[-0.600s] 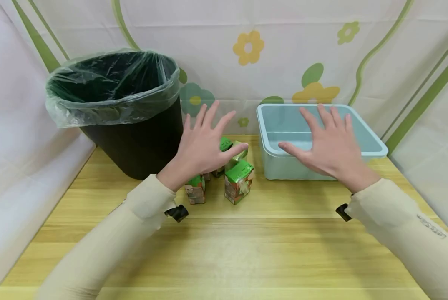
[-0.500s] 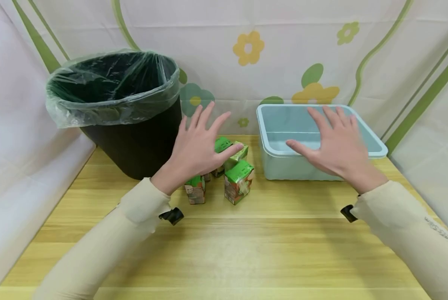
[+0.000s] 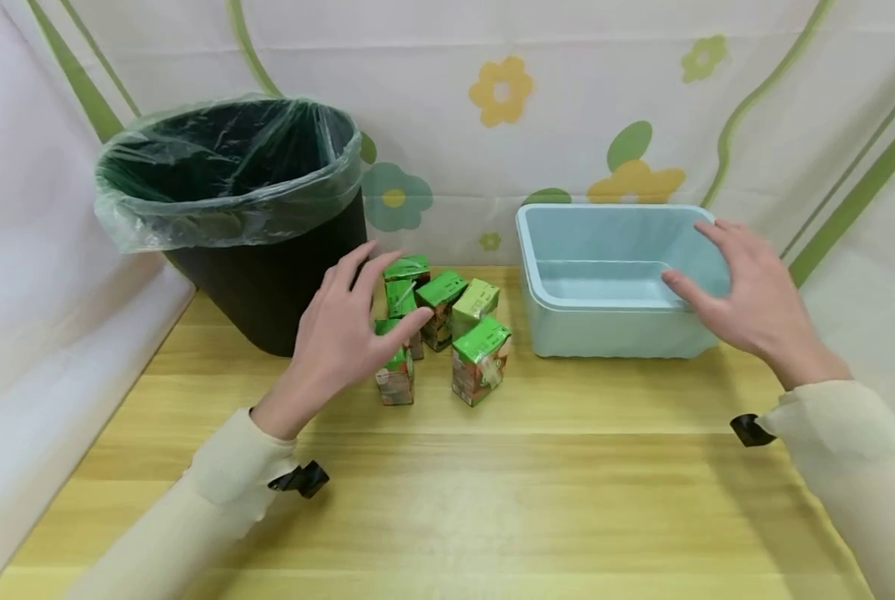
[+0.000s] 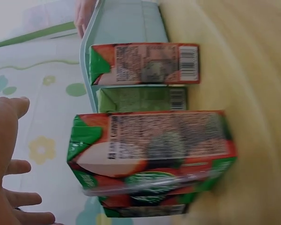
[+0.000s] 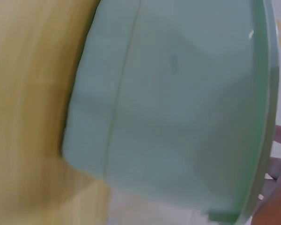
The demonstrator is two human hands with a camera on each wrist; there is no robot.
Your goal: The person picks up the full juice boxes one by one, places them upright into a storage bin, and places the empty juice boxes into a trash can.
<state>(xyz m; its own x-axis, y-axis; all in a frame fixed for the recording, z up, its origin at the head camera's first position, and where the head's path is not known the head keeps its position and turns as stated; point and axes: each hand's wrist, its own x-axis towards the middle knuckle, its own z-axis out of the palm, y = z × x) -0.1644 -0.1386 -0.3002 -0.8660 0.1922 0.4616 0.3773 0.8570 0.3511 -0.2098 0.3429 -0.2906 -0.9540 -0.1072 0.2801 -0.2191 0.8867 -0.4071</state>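
- Juice boxes (image 3: 441, 312) stand left of the tub (image 3: 620, 333) on the tabletop (image 3: 492, 492); likely light, thin-walled — best pinched gently by opposite sides;
- Left hand (image 3: 338, 337), well left of the tub: grip loose, nothing held;
- Right hand (image 3: 766, 304), at the tub's right end: grip released; contact unclear;
- Since the earlier frame, the hands have parted — more juice boxes show.

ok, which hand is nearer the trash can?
Left. The left hand is just right of the trash can, by the juice boxes; the right hand is well to the right, at the blue bin's far-right end.
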